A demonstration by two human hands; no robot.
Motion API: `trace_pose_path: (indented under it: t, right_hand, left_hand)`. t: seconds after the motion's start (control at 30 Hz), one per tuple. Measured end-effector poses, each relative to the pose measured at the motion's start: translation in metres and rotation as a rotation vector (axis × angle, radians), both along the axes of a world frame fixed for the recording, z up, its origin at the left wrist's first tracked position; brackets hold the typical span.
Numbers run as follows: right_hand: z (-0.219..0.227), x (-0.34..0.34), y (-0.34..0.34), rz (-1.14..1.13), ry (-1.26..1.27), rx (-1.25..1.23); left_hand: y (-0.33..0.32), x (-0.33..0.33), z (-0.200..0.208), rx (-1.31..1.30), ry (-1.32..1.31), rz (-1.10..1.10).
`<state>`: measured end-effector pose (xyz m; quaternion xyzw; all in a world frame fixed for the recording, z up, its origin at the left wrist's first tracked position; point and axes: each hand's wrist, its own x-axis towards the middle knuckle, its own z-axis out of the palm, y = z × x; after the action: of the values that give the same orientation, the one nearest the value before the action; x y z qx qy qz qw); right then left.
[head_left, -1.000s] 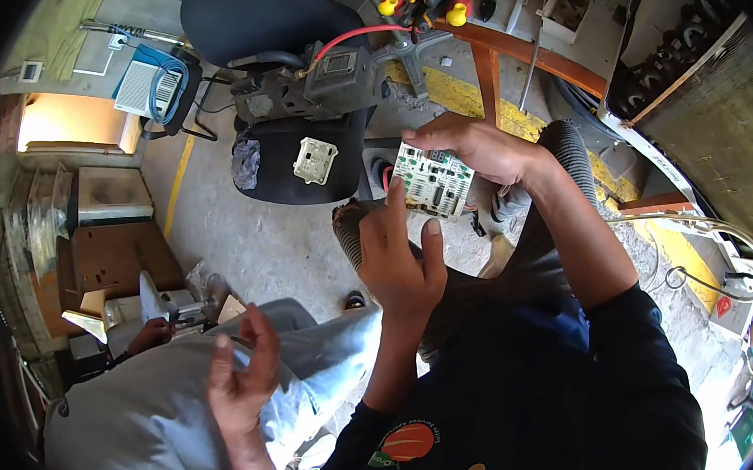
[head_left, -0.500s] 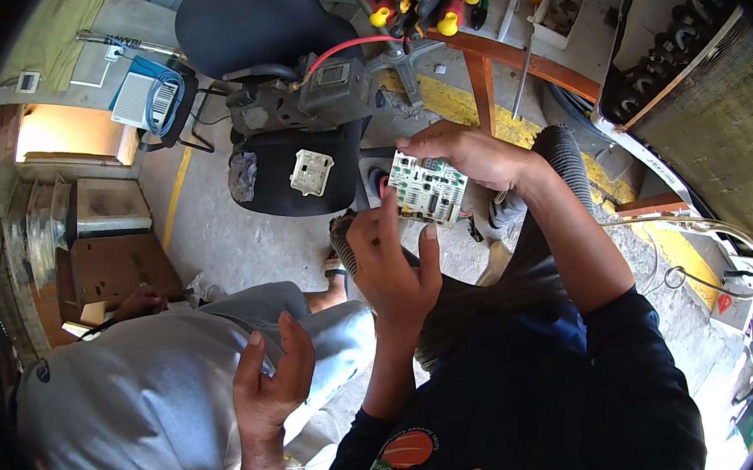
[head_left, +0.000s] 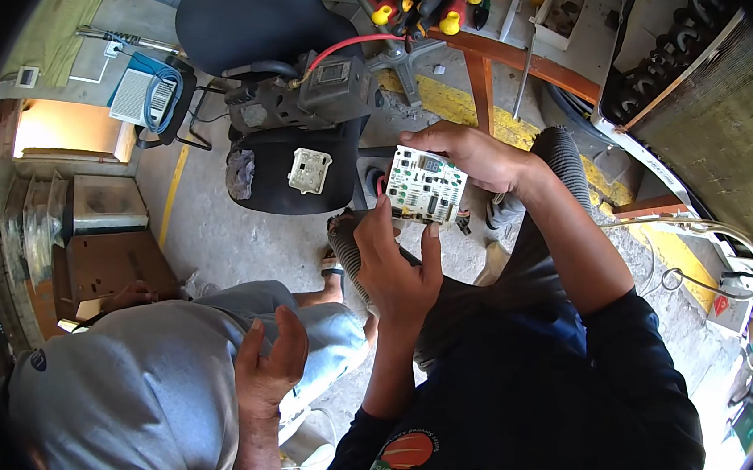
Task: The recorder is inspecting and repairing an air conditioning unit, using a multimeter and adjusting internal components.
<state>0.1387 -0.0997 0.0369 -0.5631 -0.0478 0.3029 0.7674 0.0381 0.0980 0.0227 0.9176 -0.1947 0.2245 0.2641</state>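
My right hand (head_left: 483, 158) grips a white circuit board (head_left: 427, 186) by its upper right edge. Green and black components and a small digit display cover the board's face. Below it is my left hand (head_left: 399, 268), index finger and thumb spread apart, their tips close to the board's lower left corner and bottom edge. Whether they touch it I cannot tell. Short wires show behind the board's lower right side. On the black chair seat (head_left: 286, 196) beyond lies a pale plastic housing (head_left: 309, 171), beside a crumpled grey cloth-like piece (head_left: 240, 174).
A co-worker in a grey shirt (head_left: 140, 375) sits at my left, one hand (head_left: 271, 360) raised near my left forearm. A grey motor-like machine (head_left: 325, 87) with a red hose rests on the chair. A finned coil unit (head_left: 717, 130) stands right; cardboard boxes (head_left: 114, 266) lie left.
My left index finger has drawn back slightly down from the board's left side. The co-worker's raised hand has shifted a little, and its fingers are bent more. My right hand stays on the board.
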Motion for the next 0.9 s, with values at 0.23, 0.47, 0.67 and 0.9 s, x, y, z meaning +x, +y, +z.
trace_pose_path:
  t: [0.23, 0.47, 0.67, 0.9]
  right_hand:
    - [-0.01, 0.005, 0.003, -0.012, -0.021, 0.033]
    - [-0.006, 0.001, 0.001, -0.07, -0.078, -0.032]
    - [-0.006, 0.002, -0.004, -0.011, -0.125, -0.034]
    - [-0.012, 0.001, 0.0, -0.082, -0.117, -0.049]
  left_hand:
    - [-0.002, 0.0, -0.004, -0.079, 0.06, 0.032]
    - [-0.002, 0.002, 0.002, 0.052, 0.105, 0.014]
    - [-0.008, -0.001, -0.008, -0.212, 0.101, 0.041]
    - [-0.001, 0.004, 0.0, 0.038, 0.133, -0.001]
